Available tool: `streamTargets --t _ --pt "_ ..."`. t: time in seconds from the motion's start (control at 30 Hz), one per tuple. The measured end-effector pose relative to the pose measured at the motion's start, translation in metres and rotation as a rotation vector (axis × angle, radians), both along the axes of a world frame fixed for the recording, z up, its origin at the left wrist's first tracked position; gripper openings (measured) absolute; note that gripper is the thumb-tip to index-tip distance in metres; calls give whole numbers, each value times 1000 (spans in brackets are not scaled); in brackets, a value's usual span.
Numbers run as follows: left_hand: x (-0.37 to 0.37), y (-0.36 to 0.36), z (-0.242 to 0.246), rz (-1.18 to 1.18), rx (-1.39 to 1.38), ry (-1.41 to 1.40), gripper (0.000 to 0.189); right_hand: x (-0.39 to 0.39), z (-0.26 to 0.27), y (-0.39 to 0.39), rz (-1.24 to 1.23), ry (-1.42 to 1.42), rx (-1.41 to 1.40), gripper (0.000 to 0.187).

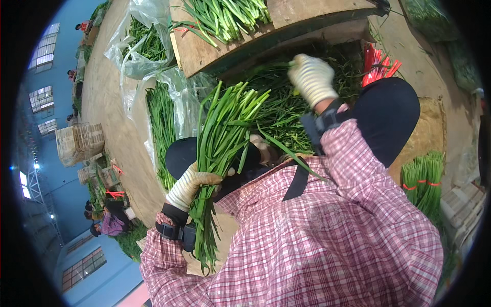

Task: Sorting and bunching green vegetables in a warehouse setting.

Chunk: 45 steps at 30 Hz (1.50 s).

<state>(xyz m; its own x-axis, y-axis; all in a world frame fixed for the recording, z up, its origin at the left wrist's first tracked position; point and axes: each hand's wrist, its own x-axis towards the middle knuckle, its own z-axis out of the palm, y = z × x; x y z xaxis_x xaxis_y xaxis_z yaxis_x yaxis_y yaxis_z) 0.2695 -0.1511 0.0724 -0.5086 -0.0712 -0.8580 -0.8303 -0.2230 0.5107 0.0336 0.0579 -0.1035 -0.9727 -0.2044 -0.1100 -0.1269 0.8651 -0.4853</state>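
Observation:
My left hand (197, 183), in a striped knit glove, is closed around a bunch of long green leafy stalks (226, 126); their pale cut ends point up and the leaf tips hang below the fist. To the upper right, my right hand (312, 78), gloved alike and slightly blurred, is over a dark heap of loose green leaves (284, 115). A thin green bit shows at its fingertips; whether it is gripped is unclear. One long leaf (289, 153) sticks out from the bunch across my shirt. More stalks (230, 19) lie on a wooden board (285, 13) at the top.
Red strips (378, 65) stand beside my right knee. Clear plastic (176, 92) partly covers greens (161, 115) at the left. Bundles tied with red bands (422, 180) stand at the right, near stacked crates (462, 203). Several people (111, 222) are far off at the left, near baskets (80, 142).

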Motion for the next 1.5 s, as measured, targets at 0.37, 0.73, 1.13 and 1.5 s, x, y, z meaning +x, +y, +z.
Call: streamTargets --t 0.37,0.73,1.13,1.5 --pt "-1 -6 -10 -34 -11 51 42 60 -13 -29 482 -216 -302 33" --pt "1 -10 -8 -148 -180 75 44 75 34 -54 488 -25 -364 27" --pt "21 -39 49 -1076 -1583 368 84 -20 -13 14 196 -190 103 25" --pt "5 -31 28 -1227 -1720 565 72 38 77 -50 757 304 -248 27"
